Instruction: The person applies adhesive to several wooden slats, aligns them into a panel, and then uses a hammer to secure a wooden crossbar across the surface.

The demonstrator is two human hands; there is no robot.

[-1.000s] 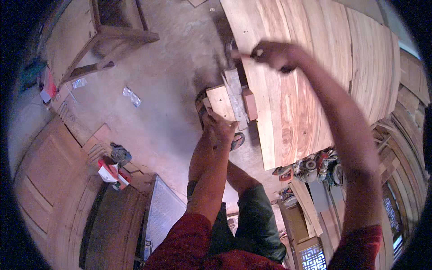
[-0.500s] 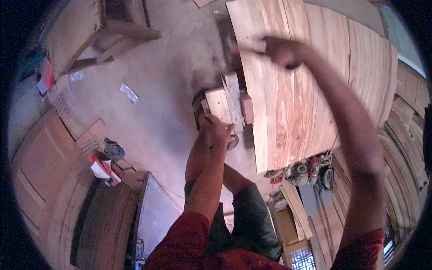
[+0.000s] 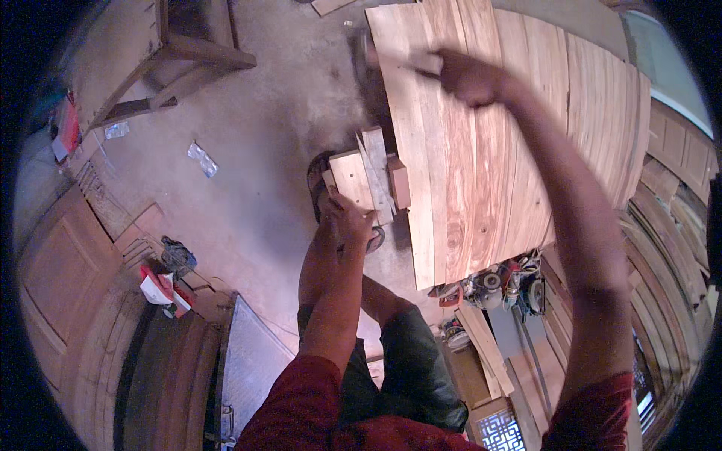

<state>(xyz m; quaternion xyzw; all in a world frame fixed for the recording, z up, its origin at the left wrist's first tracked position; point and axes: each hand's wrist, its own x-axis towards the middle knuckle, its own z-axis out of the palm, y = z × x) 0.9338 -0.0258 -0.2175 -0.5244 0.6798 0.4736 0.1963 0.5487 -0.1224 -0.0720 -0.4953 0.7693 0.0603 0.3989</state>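
My left hand (image 3: 350, 216) is closed on the near end of a pale wooden block (image 3: 352, 177) with small dark holes. A narrow wood strip (image 3: 376, 169) lies slantwise along the block's right side, and a reddish-brown wood block (image 3: 399, 183) sits between it and the big panel. My right hand (image 3: 470, 79) is raised over the panel, fingers wrapped round the handle of what looks like a hammer (image 3: 412, 65). Motion blurs this tool, and its head points left past the panel's edge. My left fingers partly hide the block's near end.
A large panel of joined planks (image 3: 481, 165) fills the right side. Power tools (image 3: 496, 286) lie at its near edge. A wooden frame (image 3: 173, 68) stands far left, a panelled door (image 3: 64, 278) leans at left, and stacked boards (image 3: 673, 248) line the right. A foil packet (image 3: 201, 159) lies on the floor.
The whole view has shifted a little, with the scene sliding left. My right hand with the hammer is slightly farther up over the panel; my left hand stays on the block.
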